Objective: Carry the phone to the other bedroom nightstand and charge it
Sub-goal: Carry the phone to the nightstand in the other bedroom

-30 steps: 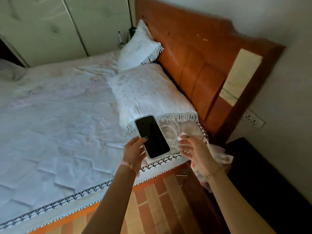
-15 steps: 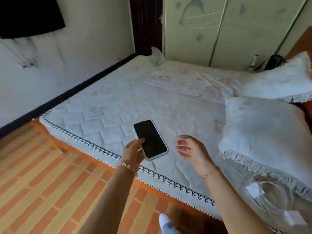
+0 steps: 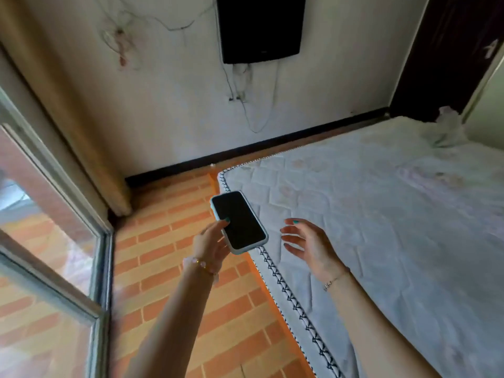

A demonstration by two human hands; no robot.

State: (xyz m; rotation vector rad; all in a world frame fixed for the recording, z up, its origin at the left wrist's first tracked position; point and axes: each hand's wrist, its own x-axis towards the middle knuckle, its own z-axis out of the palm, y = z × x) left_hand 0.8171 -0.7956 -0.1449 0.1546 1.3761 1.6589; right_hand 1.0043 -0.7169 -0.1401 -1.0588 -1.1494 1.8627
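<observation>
My left hand holds a phone with a dark screen and a pale case, screen up, by its lower left edge, thumb on the glass. The phone hangs over the corner of the bed where mattress meets floor. My right hand is empty, fingers spread, a short way right of the phone, above the mattress. No nightstand or charger is in view.
The white quilted mattress fills the right side, its foot corner near the wall. Orange brick-pattern floor runs along its left side. A glass door and curtain stand at left. A dark TV hangs on the far wall with cables below.
My view has swung left from the headboard and pillows to the foot of the bed and the far wall. The phone stays in my left hand; my right hand has left the cable by the pillow.
</observation>
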